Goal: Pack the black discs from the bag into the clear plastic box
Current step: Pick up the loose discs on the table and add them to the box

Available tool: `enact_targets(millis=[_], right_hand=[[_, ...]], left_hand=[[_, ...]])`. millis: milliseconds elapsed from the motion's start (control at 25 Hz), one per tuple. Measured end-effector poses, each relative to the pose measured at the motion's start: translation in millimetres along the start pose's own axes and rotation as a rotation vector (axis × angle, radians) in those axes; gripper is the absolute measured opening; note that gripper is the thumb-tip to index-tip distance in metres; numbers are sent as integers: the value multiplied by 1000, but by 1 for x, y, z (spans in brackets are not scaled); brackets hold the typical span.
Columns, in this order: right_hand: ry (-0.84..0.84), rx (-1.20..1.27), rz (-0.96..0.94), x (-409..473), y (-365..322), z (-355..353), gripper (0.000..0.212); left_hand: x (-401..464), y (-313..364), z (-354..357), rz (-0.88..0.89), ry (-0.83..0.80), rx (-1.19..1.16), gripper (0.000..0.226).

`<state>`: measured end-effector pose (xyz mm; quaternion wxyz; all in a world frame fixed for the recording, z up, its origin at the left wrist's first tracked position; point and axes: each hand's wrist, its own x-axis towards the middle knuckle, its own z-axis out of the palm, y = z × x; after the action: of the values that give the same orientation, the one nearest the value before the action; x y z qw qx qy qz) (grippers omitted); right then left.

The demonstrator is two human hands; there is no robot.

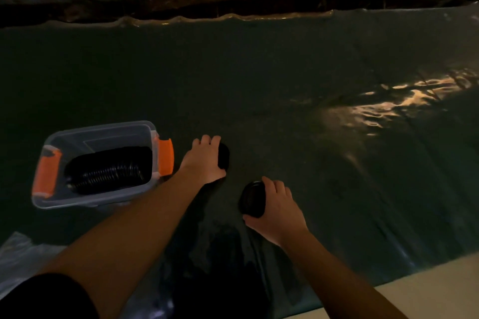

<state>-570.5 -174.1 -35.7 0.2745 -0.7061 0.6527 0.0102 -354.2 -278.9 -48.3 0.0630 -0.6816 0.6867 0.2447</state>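
Mid-packing: left hand (204, 160) fingers grip black round disc (223, 155); right hand (277, 211) fingers hold second black disc (253, 199). Next: carry both to clear plastic box with orange latches (96, 134), slot beside upright row of black discs (108, 171).

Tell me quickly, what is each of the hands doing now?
Left hand: closed on a black disc, beside the clear plastic box.
Right hand: closed on another black disc.

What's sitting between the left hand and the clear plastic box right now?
Head view: only the box's orange latch handle, on the wall of the clear plastic box nearest the left hand, then a bare strip of dark table cover.
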Motion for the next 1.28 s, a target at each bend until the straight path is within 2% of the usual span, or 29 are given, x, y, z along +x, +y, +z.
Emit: enact_targets(millis=[360, 480, 600, 800, 1120, 1200, 1280], right_hand=[[33, -57, -134, 2, -33, -19, 106], [14, -86, -201, 1, -50, -15, 105], [1, -125, -270, 0, -67, -6, 105], [-69, -193, -295, 10, -94, 16, 106], [-132, -275, -227, 21, -101, 36, 122], [-35, -286, -312, 14, -97, 37, 111], [61, -312, -419, 5, -94, 42, 91]], left_hand=[[-80, -13, 44, 86, 27, 15, 104], [-106, -19, 56, 91, 27, -37, 118], [-133, -32, 62, 43, 50, -104, 132], [-171, -62, 71, -87, 61, -144, 133], [-187, -82, 64, -108, 68, -314, 118], [-179, -78, 61, -107, 81, -370, 104], [-168, -72, 59, -89, 84, -434, 93]])
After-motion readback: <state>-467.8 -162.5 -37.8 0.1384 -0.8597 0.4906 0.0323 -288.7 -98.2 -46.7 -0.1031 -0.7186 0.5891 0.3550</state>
